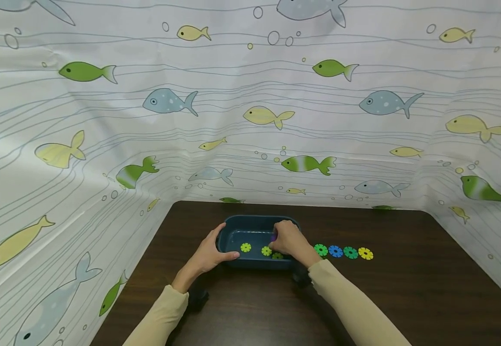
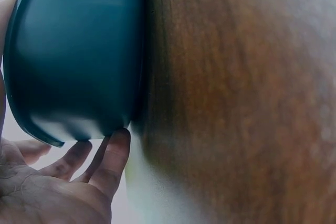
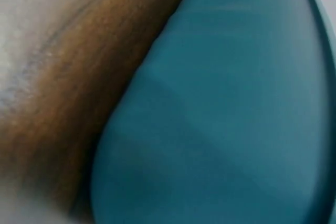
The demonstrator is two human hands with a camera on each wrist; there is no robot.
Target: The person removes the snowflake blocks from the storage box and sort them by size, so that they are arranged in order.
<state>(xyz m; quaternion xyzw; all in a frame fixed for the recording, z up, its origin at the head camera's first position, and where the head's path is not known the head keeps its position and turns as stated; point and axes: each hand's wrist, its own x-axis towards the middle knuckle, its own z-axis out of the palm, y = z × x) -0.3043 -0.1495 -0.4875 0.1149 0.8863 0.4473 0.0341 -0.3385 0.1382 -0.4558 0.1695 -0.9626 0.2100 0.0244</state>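
Note:
A dark blue plastic basin [image 1: 261,264] stands on the table. My left hand [image 1: 207,253] holds its left end, the thumb over the near rim; in the left wrist view, the fingertips [image 2: 116,153] touch the basin wall [image 2: 79,66]. My right hand [image 1: 290,239] reaches into the basin's right side with bent fingers, holding a purple piece [image 1: 273,237] that is mostly hidden. On the basin floor lie a yellow-green notched disc [image 1: 245,247], a second yellow-green disc [image 1: 266,251] and a darker green disc [image 1: 277,256]. The right wrist view shows only the basin's outer wall [image 3: 210,114] and the table.
Right of the basin, several notched discs lie in a row: a green disc [image 1: 320,250], a blue disc [image 1: 335,251], a teal disc [image 1: 350,253] and a yellow disc [image 1: 366,253]. A fish-patterned curtain [image 1: 250,144] surrounds the dark wooden table [image 1: 406,288].

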